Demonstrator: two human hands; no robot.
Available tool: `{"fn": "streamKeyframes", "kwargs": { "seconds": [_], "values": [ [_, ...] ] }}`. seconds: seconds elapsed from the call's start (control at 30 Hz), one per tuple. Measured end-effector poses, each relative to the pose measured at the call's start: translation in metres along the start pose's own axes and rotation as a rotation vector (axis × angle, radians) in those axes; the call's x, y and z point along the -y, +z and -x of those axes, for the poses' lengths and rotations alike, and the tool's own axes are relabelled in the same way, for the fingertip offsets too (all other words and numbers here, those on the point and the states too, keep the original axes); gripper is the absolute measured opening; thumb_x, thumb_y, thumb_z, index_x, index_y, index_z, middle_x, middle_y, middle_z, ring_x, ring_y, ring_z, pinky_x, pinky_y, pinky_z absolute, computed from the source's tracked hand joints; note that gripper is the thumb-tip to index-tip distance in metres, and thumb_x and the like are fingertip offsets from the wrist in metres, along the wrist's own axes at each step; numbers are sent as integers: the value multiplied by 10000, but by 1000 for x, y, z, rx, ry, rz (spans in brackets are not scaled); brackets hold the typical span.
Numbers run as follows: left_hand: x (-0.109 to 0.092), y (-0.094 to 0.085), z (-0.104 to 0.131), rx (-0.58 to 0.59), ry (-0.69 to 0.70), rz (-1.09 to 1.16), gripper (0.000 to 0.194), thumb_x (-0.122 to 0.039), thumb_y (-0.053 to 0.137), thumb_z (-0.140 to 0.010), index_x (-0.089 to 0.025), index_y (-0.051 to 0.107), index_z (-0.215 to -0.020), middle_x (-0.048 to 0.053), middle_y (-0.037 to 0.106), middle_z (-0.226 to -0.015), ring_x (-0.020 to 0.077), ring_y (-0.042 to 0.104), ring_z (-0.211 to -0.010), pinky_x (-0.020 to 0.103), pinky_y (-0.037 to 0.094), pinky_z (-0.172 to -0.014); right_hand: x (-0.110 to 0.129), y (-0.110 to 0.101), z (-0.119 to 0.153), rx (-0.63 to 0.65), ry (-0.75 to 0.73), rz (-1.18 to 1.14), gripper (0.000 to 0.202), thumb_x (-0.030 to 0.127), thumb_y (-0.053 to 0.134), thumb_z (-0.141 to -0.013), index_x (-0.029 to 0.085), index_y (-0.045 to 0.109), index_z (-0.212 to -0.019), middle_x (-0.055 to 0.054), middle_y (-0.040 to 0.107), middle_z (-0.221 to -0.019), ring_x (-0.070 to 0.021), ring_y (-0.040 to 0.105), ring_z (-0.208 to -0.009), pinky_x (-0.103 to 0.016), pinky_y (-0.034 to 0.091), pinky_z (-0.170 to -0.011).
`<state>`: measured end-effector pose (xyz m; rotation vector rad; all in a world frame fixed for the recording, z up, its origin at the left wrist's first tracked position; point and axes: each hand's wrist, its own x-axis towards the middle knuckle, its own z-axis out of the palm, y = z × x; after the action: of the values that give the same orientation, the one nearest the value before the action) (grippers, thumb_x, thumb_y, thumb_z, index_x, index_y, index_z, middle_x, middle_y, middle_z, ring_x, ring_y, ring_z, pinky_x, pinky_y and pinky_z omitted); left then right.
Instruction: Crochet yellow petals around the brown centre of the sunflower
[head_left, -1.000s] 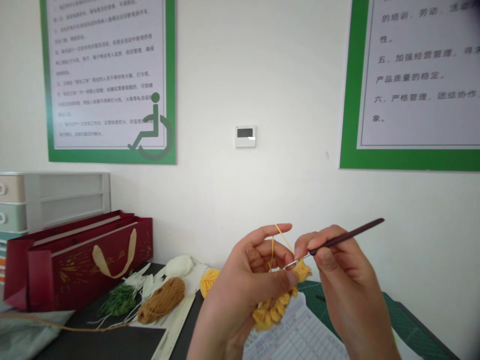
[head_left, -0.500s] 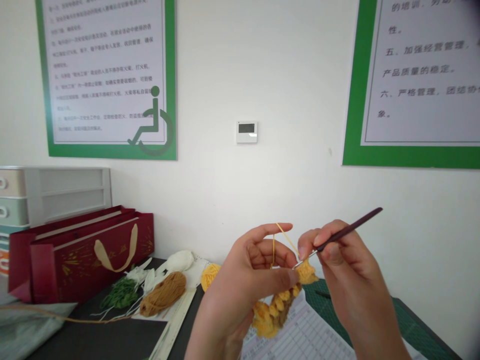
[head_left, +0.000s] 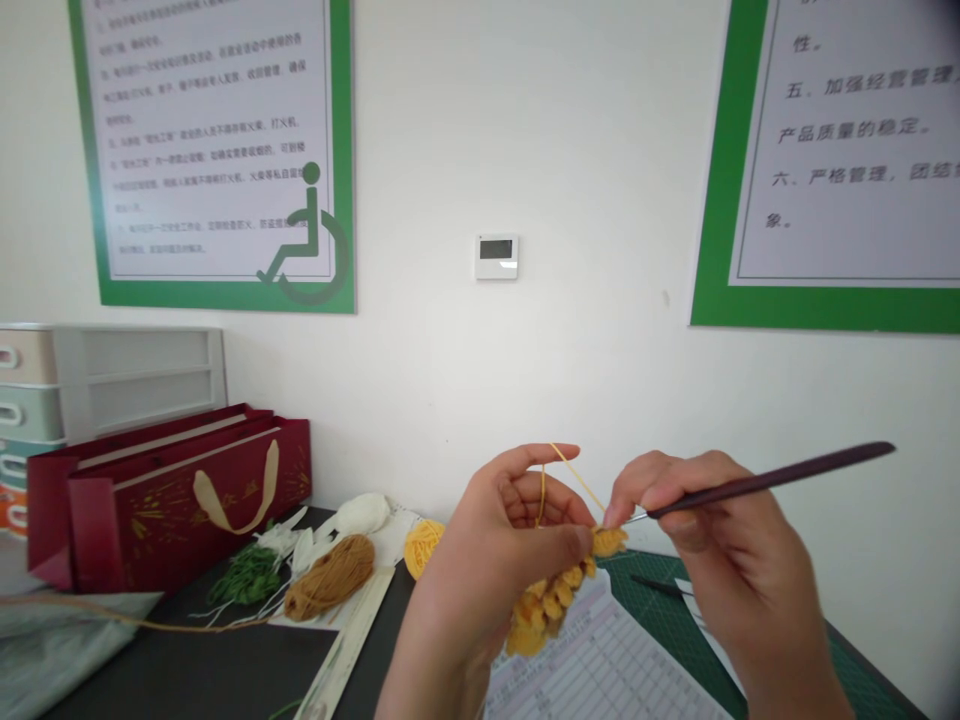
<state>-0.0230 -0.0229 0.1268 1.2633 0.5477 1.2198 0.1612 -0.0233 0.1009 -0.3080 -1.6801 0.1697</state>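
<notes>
My left hand [head_left: 517, 550] pinches a yellow and brown crochet piece [head_left: 555, 600] between thumb and fingers, and the piece hangs down below the thumb. A strand of yellow yarn [head_left: 576, 474] runs over my raised left index finger down to the top of the piece. In my right hand [head_left: 727, 540] is a crochet hook [head_left: 780, 472] with a dark purple handle, gripped like a pen and pointing left. Its thin metal shaft reaches toward the top edge of the piece; my right fingertips partly hide the hook end.
Under my hands lie a printed sheet [head_left: 600, 660] and a green cutting mat [head_left: 652, 570] with a dark slim tool [head_left: 656, 585]. Leftward are a yellow yarn ball [head_left: 424, 547], brown yarn [head_left: 334, 578], green yarn [head_left: 246, 576], a ruler [head_left: 352, 640], a red gift bag [head_left: 180, 510] and drawers [head_left: 150, 370].
My right hand has moved to the right, drawing the hook back from the crochet piece and tilting its handle flatter. My left hand keeps its hold. The view has shifted slightly.
</notes>
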Motion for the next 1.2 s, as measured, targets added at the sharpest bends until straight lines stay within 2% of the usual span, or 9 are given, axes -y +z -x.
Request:
{"fn": "streamKeyframes", "kwargs": {
  "seconds": [0.23, 0.4, 0.57, 0.77, 0.93, 1.1, 1.2],
  "values": [
    [1, 2, -1, -21, 20, 28, 663, -104, 920, -599, -93, 663, -1209, 15, 738, -722, 115, 612, -605, 224, 452, -555, 5, 0, -2, 62, -191, 181, 199, 42, 527, -973, 199, 622, -1050, -38, 727, -935, -171, 695, -899, -335, 583, -759],
    [3, 2, 0, -19, 33, 68, 688, -130, 951, -612, -101, 660, -1235, 29, 751, -776, 126, 653, -677, 234, 490, -638, 9, 3, -5, 77, -366, 350, 239, -18, 559, -895, 166, 632, -1030, -57, 751, -980, -170, 700, -969, -341, 586, -878],
    [4, 2, 0, -17, 34, 131, 710, -127, 978, -593, -115, 673, -1235, 31, 746, -800, 125, 665, -702, 242, 507, -673, 5, 5, -2, 109, -505, 455, 315, -60, 576, -868, 127, 627, -1115, -103, 746, -1108, -212, 682, -1038, -392, 616, -860],
    [-2, 10, 10, -20, 17, 175, 778, -174, 1000, -589, -142, 644, -1279, 15, 715, -841, 131, 649, -712, 266, 495, -673, -6, 11, 7, -13, -574, 486, 331, -63, 608, -886, 128, 649, -1153, -90, 731, -1152, -244, 699, -1087, -432, 629, -857],
    [-2, 14, 12, 6, 15, 246, 754, -166, 982, -640, -136, 624, -1302, 24, 705, -886, 135, 653, -777, 276, 507, -744, -8, 18, 12, -173, -490, 522, 330, -39, 687, -864, 171, 682, -1119, -56, 735, -1106, -245, 706, -1032, -443, 633, -805],
    [7, 19, 9, 73, 125, 228, 871, -141, 1005, -573, -163, 602, -1345, 23, 705, -911, 168, 648, -890, 293, 495, -814, -10, 18, 12, -285, -436, 465, 462, -101, 679, -799, 274, 710, -1067, -1, 714, -1029, -224, 699, -944, -408, 654, -688],
    [7, 23, 8, 96, 164, 223, 886, -127, 1004, -558, -168, 592, -1341, 17, 708, -894, 165, 639, -869, 297, 483, -792, -12, 20, 9, -359, -468, 504, 445, -115, 674, -777, 257, 732, -1015, -14, 702, -969, -224, 698, -916, -406, 659, -671]
  ]
}}
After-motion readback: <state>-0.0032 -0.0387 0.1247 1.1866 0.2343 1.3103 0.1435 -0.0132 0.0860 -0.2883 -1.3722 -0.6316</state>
